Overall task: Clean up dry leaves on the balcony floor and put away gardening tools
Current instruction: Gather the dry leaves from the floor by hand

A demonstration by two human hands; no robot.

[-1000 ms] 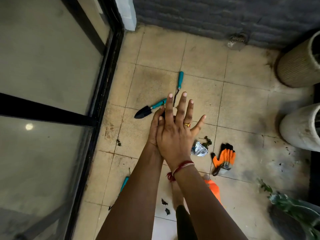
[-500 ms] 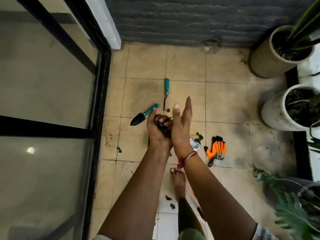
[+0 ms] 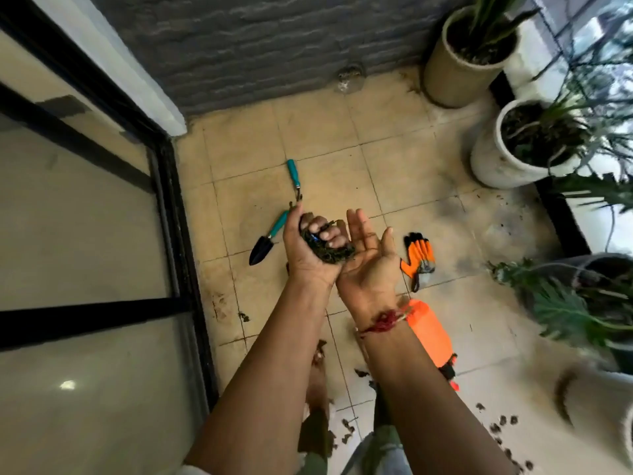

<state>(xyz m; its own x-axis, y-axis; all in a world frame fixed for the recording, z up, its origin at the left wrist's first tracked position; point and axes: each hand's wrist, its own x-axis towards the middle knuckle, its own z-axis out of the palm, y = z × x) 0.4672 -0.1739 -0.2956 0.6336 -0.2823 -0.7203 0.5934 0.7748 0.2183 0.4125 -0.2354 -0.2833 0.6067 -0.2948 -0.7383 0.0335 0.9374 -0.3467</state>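
My left hand is raised above the tiled floor, fingers curled round a clump of dry leaves. My right hand is beside it, palm up, fingers straight, its edge touching the clump. On the floor behind lie a small black trowel with a teal handle and a second teal-handled tool. An orange and black garden glove lies to the right of my hands, and another orange glove lies under my right forearm. Loose leaf bits lie scattered at lower right.
A dark-framed glass door runs along the left. A grey wall closes the back. Potted plants stand on the right: a tan pot, a white pot and leafy plants lower down. My bare foot is below my arms.
My hands rose from the floor with the leaves gathered. The left hand closed round the clump and the right hand turned palm up. The view tilted toward the plants.
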